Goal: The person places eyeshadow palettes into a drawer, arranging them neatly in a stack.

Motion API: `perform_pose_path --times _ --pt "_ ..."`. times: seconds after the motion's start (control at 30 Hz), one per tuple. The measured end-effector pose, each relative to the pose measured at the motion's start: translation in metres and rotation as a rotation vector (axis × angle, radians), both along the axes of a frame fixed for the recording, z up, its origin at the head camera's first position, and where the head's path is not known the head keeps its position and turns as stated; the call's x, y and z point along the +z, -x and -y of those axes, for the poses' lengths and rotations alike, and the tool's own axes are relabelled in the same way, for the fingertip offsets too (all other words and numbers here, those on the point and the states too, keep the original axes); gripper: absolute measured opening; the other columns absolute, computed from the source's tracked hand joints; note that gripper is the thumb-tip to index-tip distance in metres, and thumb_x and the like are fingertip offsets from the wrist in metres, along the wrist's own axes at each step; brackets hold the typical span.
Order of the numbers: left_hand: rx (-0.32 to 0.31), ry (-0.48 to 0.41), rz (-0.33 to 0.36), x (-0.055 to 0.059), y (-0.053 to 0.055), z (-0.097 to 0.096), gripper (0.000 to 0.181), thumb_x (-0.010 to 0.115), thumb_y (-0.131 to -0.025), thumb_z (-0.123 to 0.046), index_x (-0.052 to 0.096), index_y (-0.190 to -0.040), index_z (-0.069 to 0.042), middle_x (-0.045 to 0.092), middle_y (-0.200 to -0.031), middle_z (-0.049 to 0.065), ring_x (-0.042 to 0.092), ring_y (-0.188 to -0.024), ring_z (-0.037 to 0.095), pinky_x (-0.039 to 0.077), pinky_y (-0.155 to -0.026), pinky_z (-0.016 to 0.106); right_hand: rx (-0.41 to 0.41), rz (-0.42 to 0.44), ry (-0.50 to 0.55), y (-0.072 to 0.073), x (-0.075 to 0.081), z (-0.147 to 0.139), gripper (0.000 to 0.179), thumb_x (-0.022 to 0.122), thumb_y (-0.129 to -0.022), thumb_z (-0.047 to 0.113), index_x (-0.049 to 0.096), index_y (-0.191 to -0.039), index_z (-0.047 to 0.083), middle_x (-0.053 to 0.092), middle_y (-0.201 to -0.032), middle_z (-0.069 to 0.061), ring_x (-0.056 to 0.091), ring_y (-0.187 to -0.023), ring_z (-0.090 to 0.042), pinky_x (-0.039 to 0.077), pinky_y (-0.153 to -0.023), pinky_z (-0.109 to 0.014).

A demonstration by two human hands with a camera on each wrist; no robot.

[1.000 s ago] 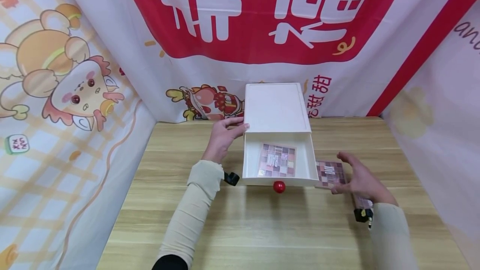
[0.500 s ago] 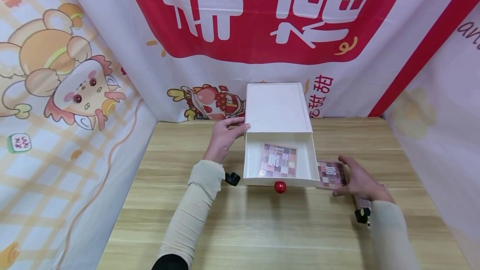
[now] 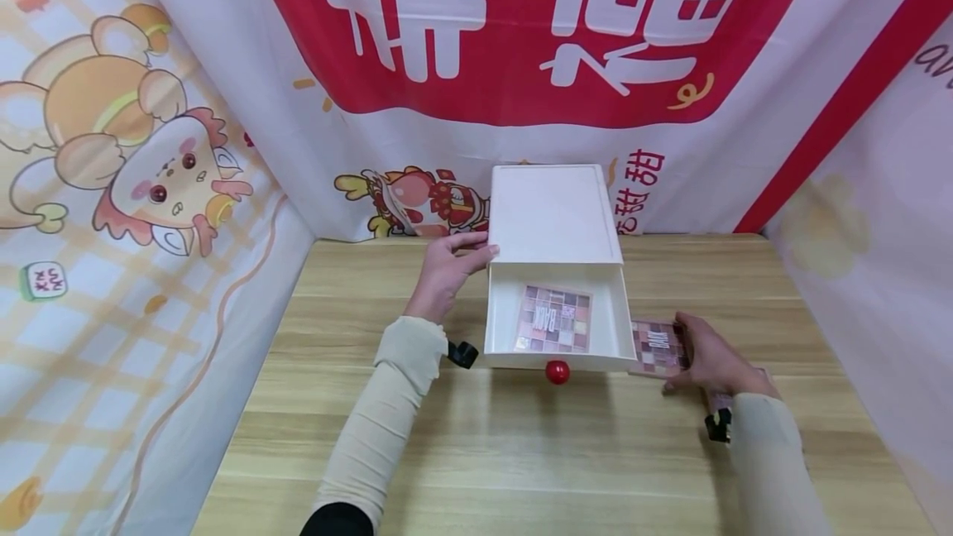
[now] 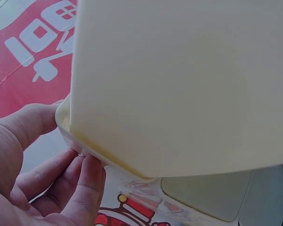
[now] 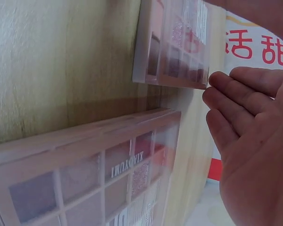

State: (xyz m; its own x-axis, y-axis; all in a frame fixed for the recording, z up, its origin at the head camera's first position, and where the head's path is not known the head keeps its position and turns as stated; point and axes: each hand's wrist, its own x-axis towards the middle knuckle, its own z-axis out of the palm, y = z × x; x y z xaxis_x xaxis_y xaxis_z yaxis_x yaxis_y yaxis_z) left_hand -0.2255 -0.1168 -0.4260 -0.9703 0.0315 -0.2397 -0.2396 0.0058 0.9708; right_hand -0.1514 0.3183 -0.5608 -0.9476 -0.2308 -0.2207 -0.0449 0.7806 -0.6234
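Note:
A white drawer box (image 3: 554, 213) stands at the back of the table, its drawer (image 3: 616, 304) with a red knob (image 3: 557, 372) pulled out. One eyeshadow palette (image 3: 553, 319) lies in the drawer. At the box's left front corner, my left hand (image 3: 445, 271) grips the casing; its thumb and fingers (image 4: 87, 181) press either side of the corner in the left wrist view. Right of the drawer lies a second eyeshadow palette (image 3: 657, 348). My right hand (image 3: 715, 358) reaches around its right end, fingertips (image 5: 219, 80) at its edge, fingers loosely extended.
A third eyeshadow palette (image 5: 85, 179) lies on the table under my right wrist, mostly hidden in the head view. Printed cloth (image 3: 417, 139) hangs behind the box and along both sides. The wooden table (image 3: 521, 461) extends in front of the drawer.
My right hand has come slightly closer around the palette beside the drawer, its thumb and fingers nearer the edges. The left hand and the box stay put, the view shifting slightly.

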Motion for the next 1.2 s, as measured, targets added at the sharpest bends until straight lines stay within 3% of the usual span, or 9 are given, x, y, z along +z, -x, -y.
perform_pose_path --times 0.37,0.63,1.0,1.2 --pt "0.003 0.002 -0.005 -0.001 0.001 0.0 0.043 0.088 -0.079 -0.028 0.073 -0.118 -0.021 0.063 -0.12 0.006 0.066 -0.104 0.023 0.054 -0.092 0.037 0.018 0.022 -0.043 0.006 -0.007 -0.003 0.136 0.101 -0.051 0.026 0.019 -0.152 -0.013 0.028 -0.149 -0.038 0.029 -0.135 -0.057 0.024 -0.109 -0.069" --pt "0.002 -0.008 -0.011 -0.002 0.001 0.0 0.044 0.089 -0.078 -0.028 0.073 -0.118 -0.021 0.064 -0.119 0.006 0.067 -0.104 0.023 0.054 -0.091 0.036 -0.01 0.074 -0.061 0.011 -0.01 -0.004 0.132 0.1 -0.056 0.026 0.019 -0.153 -0.011 0.028 -0.151 -0.037 0.028 -0.136 -0.057 0.023 -0.109 -0.07" --pt "0.0 -0.008 -0.008 -0.002 0.002 -0.001 0.043 0.089 -0.078 -0.029 0.073 -0.118 -0.021 0.064 -0.119 0.006 0.067 -0.104 0.023 0.052 -0.095 0.04 -0.036 0.039 -0.039 0.005 -0.011 -0.004 0.129 0.1 -0.057 0.027 0.022 -0.152 -0.011 0.031 -0.15 -0.036 0.031 -0.135 -0.056 0.025 -0.108 -0.069" --pt "0.002 0.003 0.0 -0.002 0.002 0.0 0.044 0.088 -0.078 -0.029 0.073 -0.118 -0.021 0.064 -0.119 0.005 0.067 -0.104 0.022 0.054 -0.092 0.037 -0.065 0.007 -0.018 0.0 -0.005 -0.002 0.131 0.098 -0.058 0.041 0.022 -0.153 -0.01 0.033 -0.15 -0.034 0.035 -0.133 -0.052 0.027 -0.108 -0.068"
